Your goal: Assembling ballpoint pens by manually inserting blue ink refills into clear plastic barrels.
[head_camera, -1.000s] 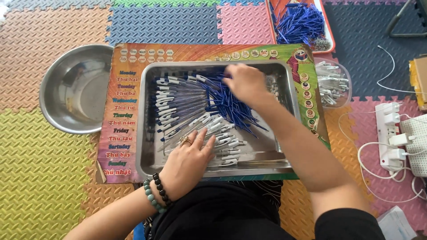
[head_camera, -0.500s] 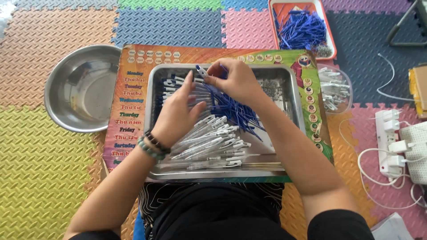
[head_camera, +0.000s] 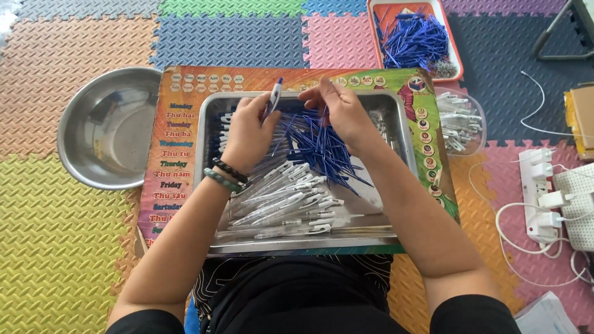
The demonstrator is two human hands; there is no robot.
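Steel tray is now carrying both raised hands at its far edge: left hand, lifted off the near clear barrels, is grasping a pen. Right hand is pinching a blue refill, so assembly is proceeding.

Soft, even daylight falls on my work, bright without harsh shadows; only faint shade lies under my forearms. The round steel bowl and the rectangular steel tray show dull pale glare on their metal. The picture is sharp centrally, with straight lines bending slightly toward the edges.
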